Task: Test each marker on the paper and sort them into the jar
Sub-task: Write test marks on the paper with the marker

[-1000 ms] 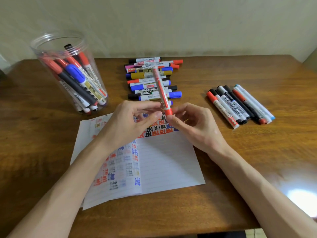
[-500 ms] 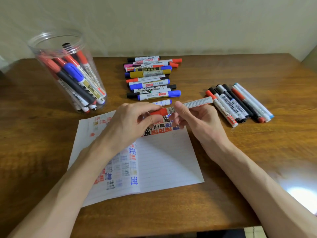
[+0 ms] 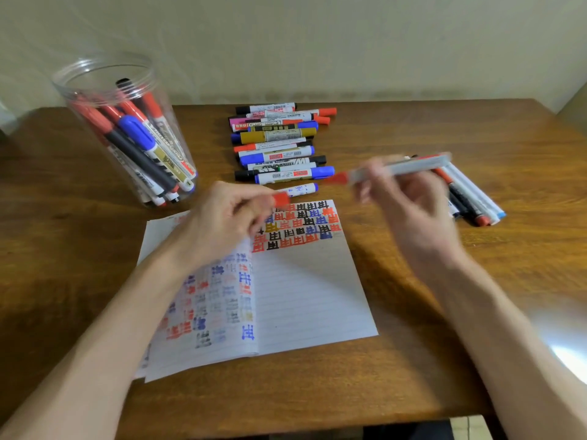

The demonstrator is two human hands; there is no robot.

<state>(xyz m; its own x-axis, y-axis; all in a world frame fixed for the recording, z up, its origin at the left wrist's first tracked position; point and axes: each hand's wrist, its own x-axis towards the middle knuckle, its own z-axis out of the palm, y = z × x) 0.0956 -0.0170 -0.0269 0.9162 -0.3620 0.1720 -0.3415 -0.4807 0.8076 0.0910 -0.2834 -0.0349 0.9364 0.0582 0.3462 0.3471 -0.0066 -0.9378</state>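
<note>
Surface: brown wooden table point(image 3: 413, 376) against a pale plain wall point(image 3: 317, 42).
Paper: white lined notebook point(image 3: 311, 287) lies open near the table's front edge; rows of red, black, blue and yellow test marks point(image 3: 301, 227) fill the top of its right page, and fainter ones cover the left page.
Left hand: left hand point(image 3: 219, 223) hovers above the top of the left page, fingers curled, pinching a small red cap point(image 3: 281, 198) at the fingertips.
Right hand: right hand point(image 3: 409, 204) is raised just right of the notebook's top corner, with fingers wrapped round a white-barrelled red marker point(image 3: 400, 168).
Held marker: it lies nearly level in the air, uncapped, red end pointing at the left hand, clear of the cap; motion blur hides the tip.
Jar: clear round plastic jar point(image 3: 73, 93) stands open at far left, with red, blue and black markers leaning inside.
Untested pile: row of mixed capped markers point(image 3: 279, 144) lies side by side behind the notebook.
Side pile: smaller fan of markers point(image 3: 473, 198) lies at right, partly behind the right hand.
</note>
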